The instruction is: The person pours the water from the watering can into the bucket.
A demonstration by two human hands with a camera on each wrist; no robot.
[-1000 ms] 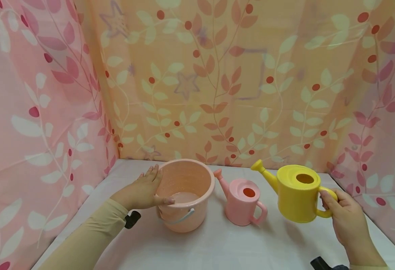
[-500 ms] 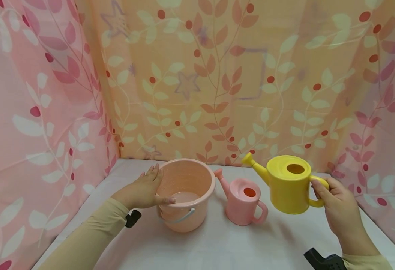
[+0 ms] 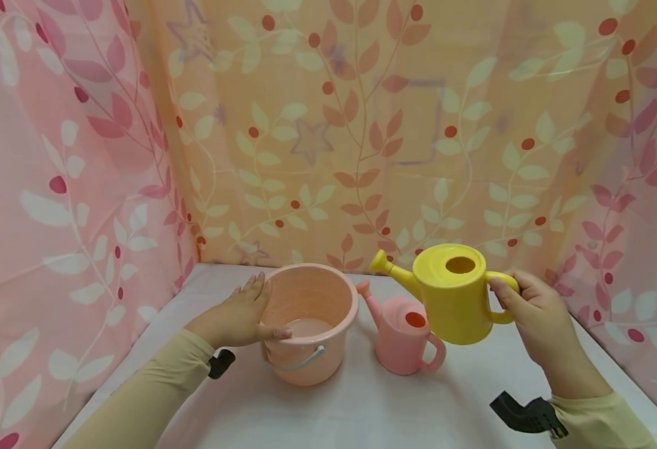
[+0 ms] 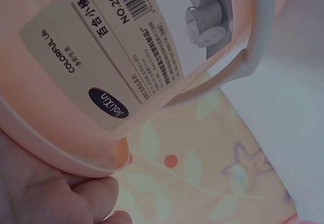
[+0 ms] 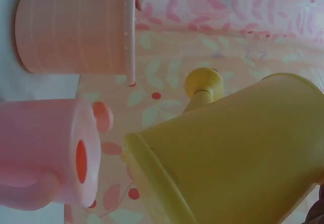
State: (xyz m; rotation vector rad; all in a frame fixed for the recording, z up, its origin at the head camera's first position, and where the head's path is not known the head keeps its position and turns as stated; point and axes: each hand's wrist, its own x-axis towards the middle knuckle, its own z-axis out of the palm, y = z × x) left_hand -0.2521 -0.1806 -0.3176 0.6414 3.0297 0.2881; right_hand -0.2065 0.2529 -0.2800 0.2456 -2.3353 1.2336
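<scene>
A peach bucket (image 3: 311, 358) stands upright on the white table, its pale handle (image 3: 306, 360) hanging at the front. My left hand (image 3: 235, 318) rests on its left rim, fingers straight and thumb stretched along the near edge. The left wrist view shows the bucket's printed label (image 4: 96, 67). Raised off the table, a yellow watering can (image 3: 454, 299) has its spout pointing left; my right hand (image 3: 538, 318) grips it by the handle. Between bucket and yellow can stands a smaller pink watering can (image 3: 398, 343), its upper right partly covered by the yellow one in the head view.
White cloth covers the table (image 3: 334, 418). Patterned orange fabric (image 3: 283, 156) closes off the back, and pink leaf-print fabric (image 3: 98, 249) hangs along both sides. Black camera mounts sit on both wrists.
My right hand has carried the yellow watering can leftward and slightly up, so it now overlaps the pink one in the head view. The left hand and bucket stay in place.
</scene>
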